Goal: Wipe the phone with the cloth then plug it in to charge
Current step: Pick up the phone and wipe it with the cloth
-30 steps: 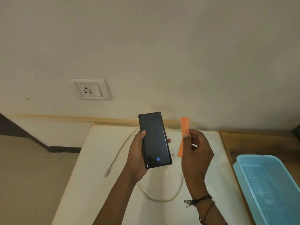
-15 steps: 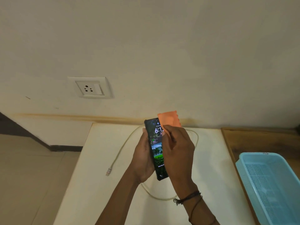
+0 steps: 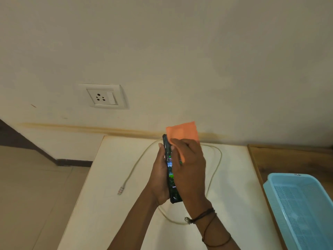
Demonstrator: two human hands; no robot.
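My left hand (image 3: 159, 179) grips a black phone (image 3: 170, 175) upright above the white table (image 3: 108, 204), its lit screen turned to the right. My right hand (image 3: 189, 166) presses an orange cloth (image 3: 182, 133) flat against the screen; the cloth's top sticks out past the phone's upper end. Most of the screen is hidden under that hand. A pale charging cable (image 3: 138, 159) loops across the table behind my hands, its loose plug (image 3: 120, 190) lying at the left.
A white wall socket with a switch (image 3: 103, 96) sits on the wall at upper left. A light-blue plastic basket (image 3: 302, 208) stands on a wooden surface (image 3: 288, 159) at the right. Floor lies beyond the table's left edge.
My right hand brought the folded cloth onto the phone and spread it over the screen. The screen lit up, and the phone turned more edge-on to me.
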